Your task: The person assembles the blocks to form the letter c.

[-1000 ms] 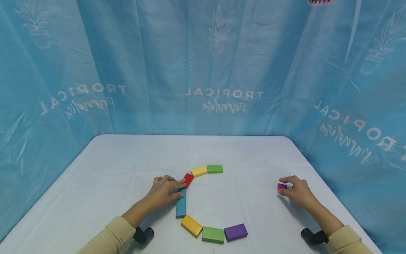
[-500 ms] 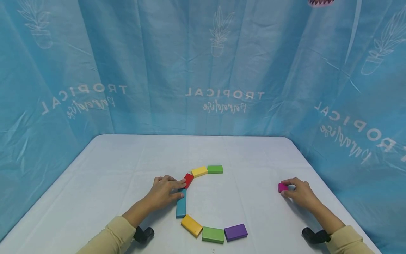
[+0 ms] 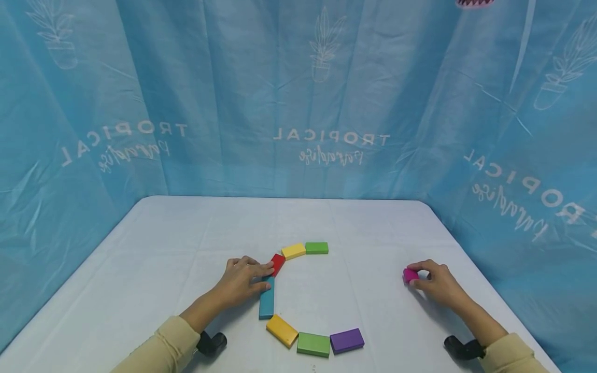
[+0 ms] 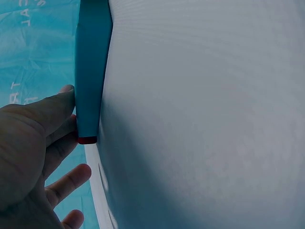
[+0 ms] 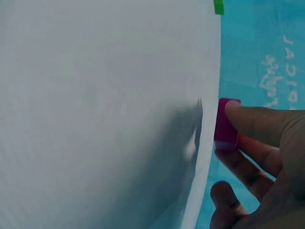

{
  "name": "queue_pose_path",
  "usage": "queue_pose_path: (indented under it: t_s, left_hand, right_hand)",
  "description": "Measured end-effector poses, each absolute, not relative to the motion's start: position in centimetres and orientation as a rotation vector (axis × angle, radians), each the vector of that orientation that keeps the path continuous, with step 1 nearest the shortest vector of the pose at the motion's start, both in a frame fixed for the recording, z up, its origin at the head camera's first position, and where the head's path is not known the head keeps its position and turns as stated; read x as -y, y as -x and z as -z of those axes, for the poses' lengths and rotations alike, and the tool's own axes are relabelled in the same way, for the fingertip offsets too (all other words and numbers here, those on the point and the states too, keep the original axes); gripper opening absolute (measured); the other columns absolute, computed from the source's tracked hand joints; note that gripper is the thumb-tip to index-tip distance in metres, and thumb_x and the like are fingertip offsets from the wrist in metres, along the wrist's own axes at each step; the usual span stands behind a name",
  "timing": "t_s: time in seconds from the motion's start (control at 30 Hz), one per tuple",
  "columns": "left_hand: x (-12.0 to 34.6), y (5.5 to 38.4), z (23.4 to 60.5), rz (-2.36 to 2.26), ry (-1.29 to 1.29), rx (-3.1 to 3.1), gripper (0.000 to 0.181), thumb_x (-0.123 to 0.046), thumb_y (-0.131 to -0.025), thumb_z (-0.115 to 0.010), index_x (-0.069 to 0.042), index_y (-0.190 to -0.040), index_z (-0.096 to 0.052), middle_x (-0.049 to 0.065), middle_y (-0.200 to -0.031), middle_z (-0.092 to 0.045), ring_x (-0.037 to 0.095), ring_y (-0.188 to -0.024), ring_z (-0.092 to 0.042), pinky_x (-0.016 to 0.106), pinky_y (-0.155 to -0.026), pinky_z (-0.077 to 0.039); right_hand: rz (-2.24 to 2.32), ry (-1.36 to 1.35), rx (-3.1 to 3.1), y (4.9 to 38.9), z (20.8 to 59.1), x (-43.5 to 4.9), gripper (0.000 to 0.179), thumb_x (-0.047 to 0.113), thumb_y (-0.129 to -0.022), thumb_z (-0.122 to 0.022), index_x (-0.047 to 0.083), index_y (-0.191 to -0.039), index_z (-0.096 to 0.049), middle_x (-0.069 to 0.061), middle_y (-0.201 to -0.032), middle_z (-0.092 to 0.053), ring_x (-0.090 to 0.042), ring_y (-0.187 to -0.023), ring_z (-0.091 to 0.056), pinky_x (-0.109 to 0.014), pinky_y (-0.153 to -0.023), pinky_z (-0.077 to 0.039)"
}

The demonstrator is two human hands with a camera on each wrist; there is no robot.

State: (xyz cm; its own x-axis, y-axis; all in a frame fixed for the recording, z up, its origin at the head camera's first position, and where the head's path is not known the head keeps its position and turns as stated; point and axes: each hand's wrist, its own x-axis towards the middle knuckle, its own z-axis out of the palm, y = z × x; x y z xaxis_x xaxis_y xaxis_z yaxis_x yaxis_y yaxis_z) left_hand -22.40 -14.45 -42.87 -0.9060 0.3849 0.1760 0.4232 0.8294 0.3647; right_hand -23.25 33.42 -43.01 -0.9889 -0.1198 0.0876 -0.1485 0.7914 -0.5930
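My left hand [image 3: 240,284] lies over the left side of a curve of coloured blocks. Its fingertips touch a red block [image 3: 278,263], and the thumb rests on the long blue block [image 3: 266,300]. In the left wrist view the thumb meets the side of the blue block [image 4: 91,71], while the other fingers are extended. My right hand [image 3: 438,282] is apart on the right, pinching a small magenta block [image 3: 410,275] between thumb and fingers. The right wrist view shows the thumb across the magenta block [image 5: 225,129], with a shadow on the cloth beside it.
Beyond the red block, a yellow block [image 3: 293,251] and a green block [image 3: 316,248] carry on the curve. Nearer me lie an orange-yellow block [image 3: 282,330], a green block [image 3: 313,344] and a purple block [image 3: 347,341]. White cloth [image 3: 186,233] covers the table; blue curtains [image 3: 233,103] surround it.
My right hand has turned the magenta block slightly and shifted it a little to the left. The left hand and the row of blocks have stayed put.
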Motion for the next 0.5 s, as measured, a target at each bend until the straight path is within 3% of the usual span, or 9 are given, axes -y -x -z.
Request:
queue_pose_path:
  t_s: [0.13, 0.33, 0.5]
  left_hand:
    - [14.4, 22.5, 42.8, 0.620, 0.636, 2.914, 0.045, -0.029, -0.081, -0.078, -0.016, -0.123, -0.067, -0.005, -0.129, -0.060, 0.019, -0.111, -0.049, 0.053, -0.096, -0.026]
    - [14.4, 22.4, 42.8, 0.619, 0.630, 2.921, 0.044, -0.028, -0.082, -0.077, -0.016, -0.123, -0.068, -0.006, -0.130, -0.060, 0.019, -0.111, -0.048, 0.054, -0.097, -0.026]
    - [14.4, 22.3, 42.8, 0.598, 0.639, 2.922, 0.044, -0.028, -0.082, -0.077, -0.015, -0.124, -0.067, -0.005, -0.130, -0.060, 0.020, -0.112, -0.048, 0.054, -0.096, -0.027]
  right_hand:
    - [-1.001, -0.342, 2.908, 22.6, 42.8, -31.9, 0.034, 0.008, -0.083, -0.073, 0.006, -0.116, -0.066, -0.015, -0.114, -0.059, -0.032, -0.100, -0.045, -0.034, -0.068, -0.045]
    - [-1.058, -0.554, 2.894, 21.5, 42.5, -29.8, 0.033, 0.007, -0.080, -0.075, 0.011, -0.112, -0.068, -0.003, -0.108, -0.062, -0.027, -0.095, -0.043, -0.036, -0.069, -0.040]
    - [-1.057, -0.739, 2.914, 20.5, 42.0, -28.1, 0.035, 0.010, -0.079, -0.077, 0.013, -0.112, -0.068, 0.005, -0.107, -0.062, -0.025, -0.094, -0.044, -0.033, -0.071, -0.042]
